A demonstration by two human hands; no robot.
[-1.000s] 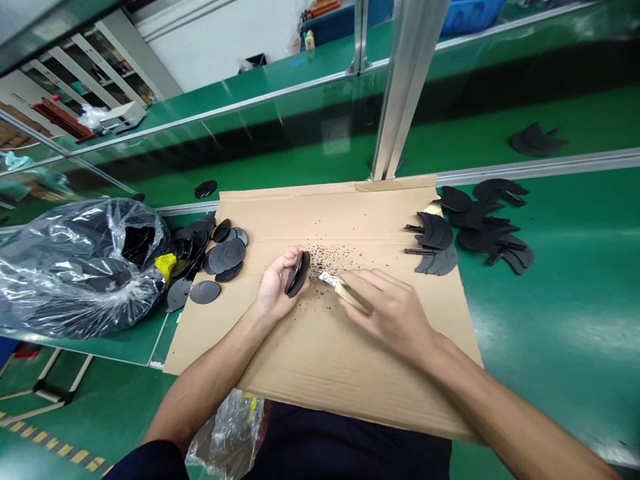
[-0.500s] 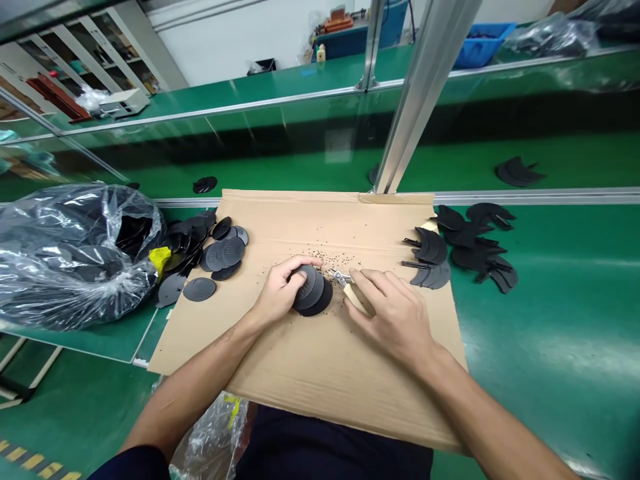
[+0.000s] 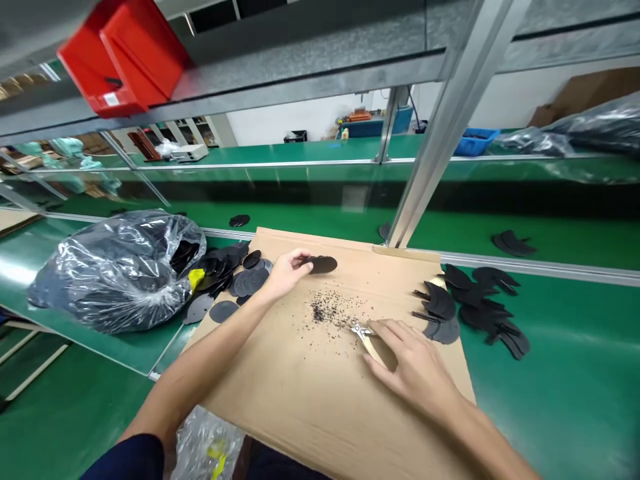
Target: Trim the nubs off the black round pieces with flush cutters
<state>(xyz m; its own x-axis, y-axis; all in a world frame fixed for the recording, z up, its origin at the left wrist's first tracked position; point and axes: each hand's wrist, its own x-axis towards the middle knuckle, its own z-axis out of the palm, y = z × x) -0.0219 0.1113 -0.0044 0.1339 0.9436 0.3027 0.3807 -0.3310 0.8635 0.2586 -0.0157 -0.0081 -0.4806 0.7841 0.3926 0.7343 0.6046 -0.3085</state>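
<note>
My left hand reaches to the far part of the cardboard sheet and pinches a round black plastic disc by its edge, held nearly flat. My right hand rests on the cardboard with its fingers closed round small cutters; the metal jaws stick out to the left. A patch of small black plastic chips lies between the two hands.
A pile of black discs spills from a clear plastic bag at the left. Trimmed black pieces lie at the right on the green bench. An aluminium post rises behind the cardboard. A red bin hangs overhead.
My left hand has carried the disc away from the cutters, up and to the far left of the cardboard. My right hand stayed with the cutters. The camera has tilted upward.
</note>
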